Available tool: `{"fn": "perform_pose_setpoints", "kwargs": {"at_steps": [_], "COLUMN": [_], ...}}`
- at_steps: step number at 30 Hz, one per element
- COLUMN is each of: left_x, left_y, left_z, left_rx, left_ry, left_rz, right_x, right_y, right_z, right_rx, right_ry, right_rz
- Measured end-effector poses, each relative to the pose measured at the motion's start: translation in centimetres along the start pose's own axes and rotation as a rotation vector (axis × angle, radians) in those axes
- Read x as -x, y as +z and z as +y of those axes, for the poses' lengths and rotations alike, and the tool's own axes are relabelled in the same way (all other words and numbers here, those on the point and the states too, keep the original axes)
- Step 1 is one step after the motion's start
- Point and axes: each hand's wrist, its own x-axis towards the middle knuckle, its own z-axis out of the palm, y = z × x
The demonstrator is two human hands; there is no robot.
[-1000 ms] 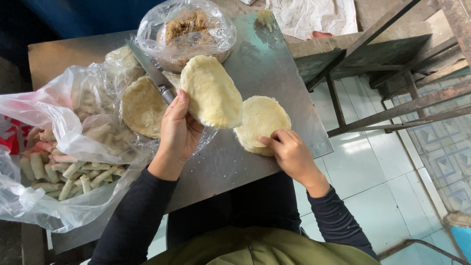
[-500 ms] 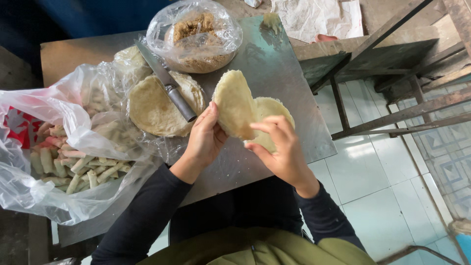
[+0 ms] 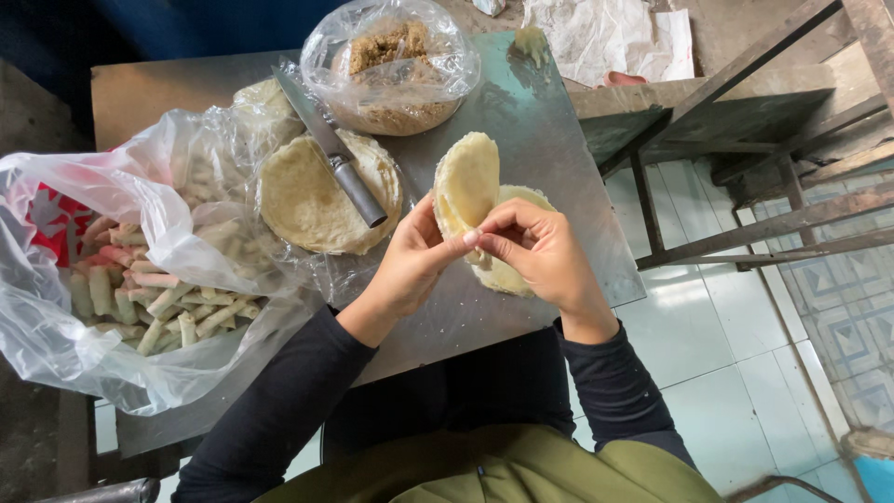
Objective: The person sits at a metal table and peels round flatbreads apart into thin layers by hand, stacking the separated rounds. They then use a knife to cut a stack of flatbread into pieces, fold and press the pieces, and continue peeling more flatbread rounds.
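Observation:
My left hand (image 3: 410,265) and my right hand (image 3: 540,251) meet over the metal table (image 3: 549,121), both pinching the lower edge of a small stack of thin round pale wrappers (image 3: 466,186) held upright. The fingertips pull at the edge where the sheets part. Under my right hand another round wrapper (image 3: 512,275) lies flat on the table. To the left, a stack of wrappers (image 3: 303,210) rests on plastic with a knife (image 3: 335,154) lying across it.
A clear bag of brown minced filling (image 3: 391,70) sits at the far side of the table. A large plastic bag of several finished rolls (image 3: 158,298) lies at the left. Rusty metal frames (image 3: 745,186) and a tiled floor are at the right.
My right hand left the flat wrapper and joined my left hand on the raised stack. The stack came toward me and now stands more on edge.

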Motion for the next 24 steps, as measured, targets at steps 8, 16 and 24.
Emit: {"fn": "perform_pose_setpoints", "kwargs": {"at_steps": [8,16,24], "left_x": [0.0,-0.1,-0.1], "left_y": [0.8,0.2,-0.3], "left_z": [0.8,-0.1,-0.6], "left_rx": [0.087,-0.059,-0.137], "left_ry": [-0.041,0.025,0.038], "left_rz": [0.007,0.022,0.03], "right_x": [-0.4,-0.7,-1.1], "right_y": [-1.1,-0.8,0.4], "right_z": [0.4,0.4,-0.3], "right_rx": [-0.017,-0.006,0.037], "right_ry": [0.028,0.034,0.075], "right_rz": [-0.022,-0.024,0.008]}}
